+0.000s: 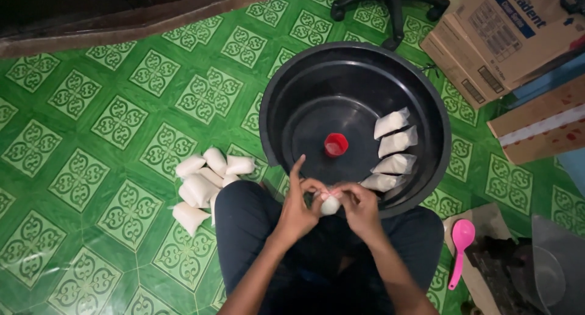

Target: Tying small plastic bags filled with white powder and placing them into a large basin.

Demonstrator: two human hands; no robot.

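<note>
both hands (329, 204) apparently pinching pouch (329, 205)

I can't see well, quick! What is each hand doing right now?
Left hand: pinching the top of a small white bag, index finger sticking up.
Right hand: closed on the same bag's top.

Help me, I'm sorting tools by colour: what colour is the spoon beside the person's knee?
Pink; the spoon shows in the head view.
</note>
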